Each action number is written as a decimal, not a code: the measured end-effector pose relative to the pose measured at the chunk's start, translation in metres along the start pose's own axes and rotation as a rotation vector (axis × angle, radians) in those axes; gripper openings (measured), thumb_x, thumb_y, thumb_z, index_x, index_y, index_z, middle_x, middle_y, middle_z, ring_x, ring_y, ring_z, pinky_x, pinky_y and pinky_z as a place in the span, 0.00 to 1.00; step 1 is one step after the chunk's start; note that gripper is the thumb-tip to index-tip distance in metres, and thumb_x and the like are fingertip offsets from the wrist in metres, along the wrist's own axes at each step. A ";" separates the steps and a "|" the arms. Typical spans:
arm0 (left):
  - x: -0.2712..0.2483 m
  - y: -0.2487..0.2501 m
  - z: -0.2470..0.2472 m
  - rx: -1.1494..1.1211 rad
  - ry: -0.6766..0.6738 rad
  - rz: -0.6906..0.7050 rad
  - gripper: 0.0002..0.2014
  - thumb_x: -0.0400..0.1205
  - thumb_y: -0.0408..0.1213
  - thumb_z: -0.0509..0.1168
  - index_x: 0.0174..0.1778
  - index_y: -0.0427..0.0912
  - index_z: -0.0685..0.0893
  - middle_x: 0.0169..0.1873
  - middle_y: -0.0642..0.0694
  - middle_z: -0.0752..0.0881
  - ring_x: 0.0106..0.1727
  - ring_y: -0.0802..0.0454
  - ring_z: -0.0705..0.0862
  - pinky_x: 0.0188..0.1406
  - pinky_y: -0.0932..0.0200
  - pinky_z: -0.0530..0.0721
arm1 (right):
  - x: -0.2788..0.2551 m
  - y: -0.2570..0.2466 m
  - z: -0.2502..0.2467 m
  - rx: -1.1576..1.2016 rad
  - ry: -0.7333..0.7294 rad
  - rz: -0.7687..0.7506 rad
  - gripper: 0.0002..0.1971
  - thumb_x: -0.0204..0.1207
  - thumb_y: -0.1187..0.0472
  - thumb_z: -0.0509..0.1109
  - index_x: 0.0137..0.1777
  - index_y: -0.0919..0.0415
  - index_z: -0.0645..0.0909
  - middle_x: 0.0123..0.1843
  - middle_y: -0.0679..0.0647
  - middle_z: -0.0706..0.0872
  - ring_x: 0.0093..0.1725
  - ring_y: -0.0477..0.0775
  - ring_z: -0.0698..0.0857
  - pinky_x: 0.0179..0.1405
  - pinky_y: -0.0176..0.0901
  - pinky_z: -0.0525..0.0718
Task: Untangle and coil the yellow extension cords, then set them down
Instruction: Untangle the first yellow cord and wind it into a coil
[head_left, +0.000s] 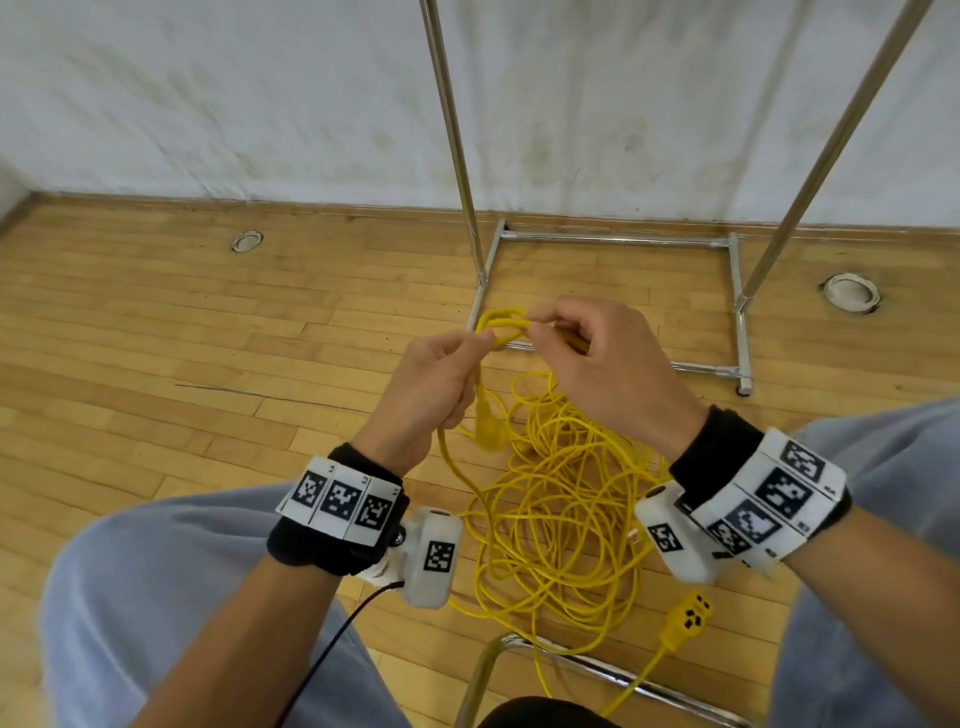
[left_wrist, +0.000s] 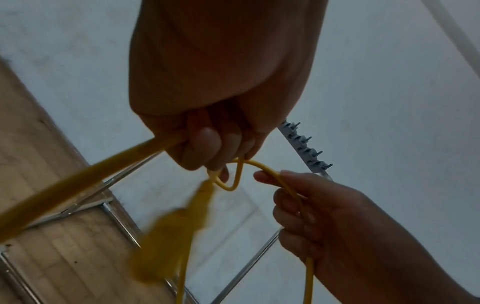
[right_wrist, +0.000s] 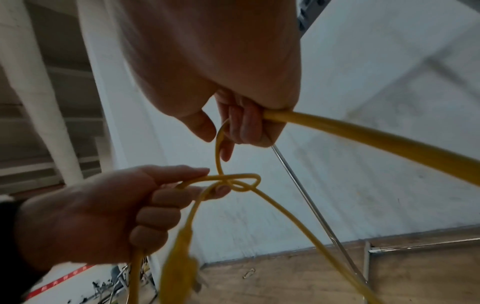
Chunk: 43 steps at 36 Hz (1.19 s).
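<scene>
A tangled heap of yellow extension cord (head_left: 558, 512) lies on the wooden floor between my knees. Both hands hold a small knot (head_left: 504, 328) in the cord up above the heap. My left hand (head_left: 441, 379) grips the cord beside the knot (right_wrist: 237, 183), fingers curled round it, and a yellow plug (head_left: 488, 428) dangles below this hand. My right hand (head_left: 592, 353) pinches the strand (left_wrist: 270, 170) leading out of the knot on its other side. A yellow socket end (head_left: 688, 618) rests on the floor near my right knee.
A chrome garment rack base (head_left: 618, 240) and its uprights (head_left: 454, 140) stand on the floor just behind the hands, by the white wall. A chrome chair frame (head_left: 597, 670) runs under the heap's near edge. Two round floor sockets (head_left: 851, 292) sit in the boards.
</scene>
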<state>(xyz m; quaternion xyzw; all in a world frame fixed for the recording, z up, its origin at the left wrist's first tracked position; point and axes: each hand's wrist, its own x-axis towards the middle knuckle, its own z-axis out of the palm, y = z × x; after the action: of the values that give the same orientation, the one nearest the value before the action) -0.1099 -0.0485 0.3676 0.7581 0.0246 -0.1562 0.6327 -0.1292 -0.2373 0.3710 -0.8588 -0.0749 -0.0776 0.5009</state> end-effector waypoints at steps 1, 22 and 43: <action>0.000 -0.001 0.000 -0.003 -0.007 0.003 0.15 0.89 0.45 0.65 0.52 0.36 0.90 0.21 0.48 0.66 0.21 0.52 0.61 0.19 0.59 0.57 | 0.002 0.000 -0.002 0.013 0.001 0.005 0.08 0.85 0.57 0.70 0.53 0.53 0.91 0.41 0.49 0.89 0.38 0.45 0.84 0.37 0.36 0.78; 0.003 0.009 -0.011 -0.087 0.163 0.084 0.10 0.90 0.37 0.63 0.51 0.42 0.89 0.23 0.51 0.66 0.23 0.54 0.60 0.18 0.62 0.59 | 0.014 0.013 -0.018 -0.076 0.107 0.004 0.03 0.83 0.59 0.75 0.47 0.51 0.87 0.40 0.40 0.83 0.37 0.32 0.79 0.38 0.23 0.74; 0.002 0.009 -0.013 0.010 0.187 0.232 0.09 0.90 0.39 0.64 0.52 0.42 0.89 0.19 0.52 0.66 0.22 0.54 0.58 0.20 0.58 0.55 | 0.016 0.020 -0.023 -0.156 -0.050 -0.011 0.14 0.83 0.49 0.75 0.38 0.54 0.90 0.23 0.34 0.78 0.27 0.41 0.76 0.28 0.30 0.67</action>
<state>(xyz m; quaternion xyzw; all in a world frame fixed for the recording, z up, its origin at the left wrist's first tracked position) -0.1032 -0.0385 0.3779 0.7702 -0.0050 -0.0107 0.6377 -0.1107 -0.2661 0.3684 -0.8964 -0.0859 -0.0647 0.4299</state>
